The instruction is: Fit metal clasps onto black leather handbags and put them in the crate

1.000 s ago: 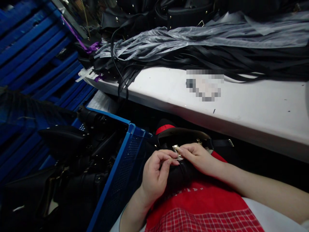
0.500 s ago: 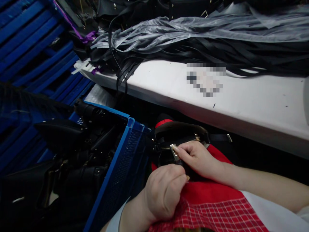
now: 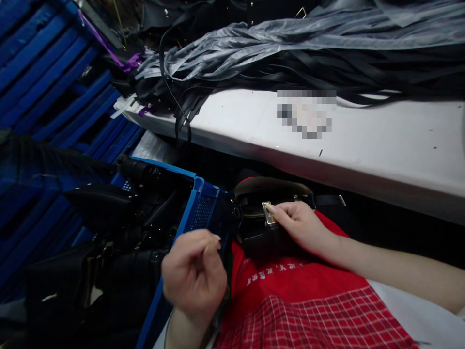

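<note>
A black handbag [image 3: 254,241] with gold-coloured fittings rests on my lap against the red apron [image 3: 308,278]. My right hand [image 3: 303,223] pinches a rectangular gold metal clasp [image 3: 268,214] at the front of the bag, thumb on its face. Behind the clasp the bag's flap [image 3: 276,184] is raised and a zip shows at the mouth. My left hand [image 3: 196,278] is in the air left of the bag, beside the crate's edge. Its fingers are curled with thumb and forefinger together; whatever they may hold cannot be made out.
A blue plastic crate [image 3: 189,203] full of black bags [image 3: 127,276] stands on my left. Ahead runs a white worktop [image 3: 240,116] bearing black straps [image 3: 308,75] and grey wrapping strips [image 3: 254,39]. Blue slatted crates [image 3: 47,87] are stacked at the far left.
My left hand has moved away from the clasp, to the left and toward the crate. My right hand keeps hold of the clasp, slightly farther up and right.
</note>
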{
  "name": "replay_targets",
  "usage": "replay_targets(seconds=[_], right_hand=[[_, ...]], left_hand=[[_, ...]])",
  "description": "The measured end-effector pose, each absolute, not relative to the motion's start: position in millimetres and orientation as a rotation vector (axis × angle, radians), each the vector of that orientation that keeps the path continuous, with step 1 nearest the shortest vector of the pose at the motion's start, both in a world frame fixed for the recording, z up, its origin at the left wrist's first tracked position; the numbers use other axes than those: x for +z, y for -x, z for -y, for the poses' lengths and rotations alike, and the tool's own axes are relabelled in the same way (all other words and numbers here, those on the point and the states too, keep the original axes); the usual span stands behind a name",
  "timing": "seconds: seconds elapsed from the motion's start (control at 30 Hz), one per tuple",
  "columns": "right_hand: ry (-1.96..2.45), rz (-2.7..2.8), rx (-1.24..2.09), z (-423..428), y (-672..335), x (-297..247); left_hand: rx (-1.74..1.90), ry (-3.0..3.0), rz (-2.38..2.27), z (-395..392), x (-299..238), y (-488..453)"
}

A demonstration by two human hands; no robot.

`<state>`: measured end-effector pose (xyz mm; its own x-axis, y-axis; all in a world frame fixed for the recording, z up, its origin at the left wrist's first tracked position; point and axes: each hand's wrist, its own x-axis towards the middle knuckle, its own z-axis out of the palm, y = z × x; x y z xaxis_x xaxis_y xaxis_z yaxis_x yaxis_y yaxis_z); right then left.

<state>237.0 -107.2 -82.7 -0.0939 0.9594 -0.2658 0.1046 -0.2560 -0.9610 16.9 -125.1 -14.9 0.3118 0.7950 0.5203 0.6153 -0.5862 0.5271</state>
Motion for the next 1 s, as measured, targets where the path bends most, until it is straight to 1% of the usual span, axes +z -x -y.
replay_targets(seconds=[0.03,0.1,0.17,0.3,0.6,0.73,0.87,1.0], right_hand=[[1.415,1.229,1.425,108,-238,-83],[1.410,1.240,1.420,108,-238,-81],[1.405,1.248,1.423,108,-238,-79],[1.362,1.249,1.445,108,-237,-76],[1.214,1.114,1.669,108,-234,-83],[1.200,1.051,1.763,110,-230,-84],[1.221,1.037,1.818,113,-227,-84],[1.234,1.052,1.840,115,-226,-83]], left_hand=[[1.171,-2.328,-1.330,117,-16,-22],[1.078,-2.374,-1.312,105,-19,-35],[0.926,-2.458,-1.201,100,-21,-46],[0.776,-2.575,-1.023,103,-26,-61],[0.560,-2.702,-0.886,94,-28,-65],[0.452,-2.995,-0.735,98,-22,-65],[0.506,-3.288,-0.538,101,-22,-64],[0.664,-3.298,-0.414,104,-24,-62]])
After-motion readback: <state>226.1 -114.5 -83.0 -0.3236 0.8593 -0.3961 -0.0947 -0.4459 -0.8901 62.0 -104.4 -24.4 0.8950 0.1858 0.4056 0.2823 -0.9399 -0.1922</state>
